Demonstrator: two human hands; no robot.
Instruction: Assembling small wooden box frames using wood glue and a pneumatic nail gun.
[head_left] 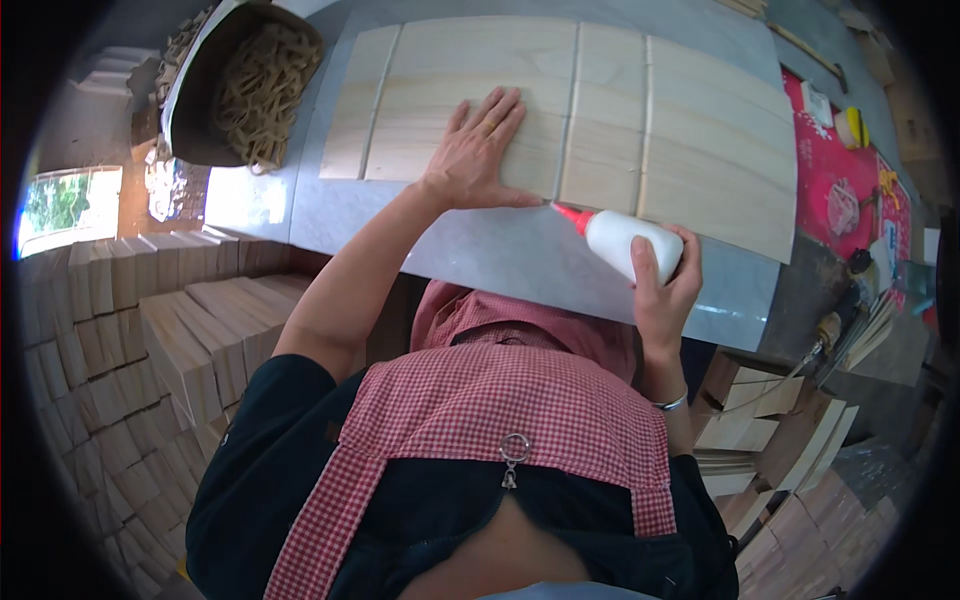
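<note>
A pale wooden panel with several straight grooves across it lies flat on the grey table. My left hand rests on the panel with its fingers stretched out, the thumb pointing right along the near edge. In my right hand is a white squeeze bottle with a red nozzle, tilted so its tip points left. That tip is at the near end of a groove, close beside my left thumb. Whether anything flows from the nozzle is too small to tell.
A box of tan looped bands stands at the table's left end. Stacked wooden boards fill the lower left, with more wooden pieces at lower right. On the right, a red surface holds a yellow round item; a hammer lies behind.
</note>
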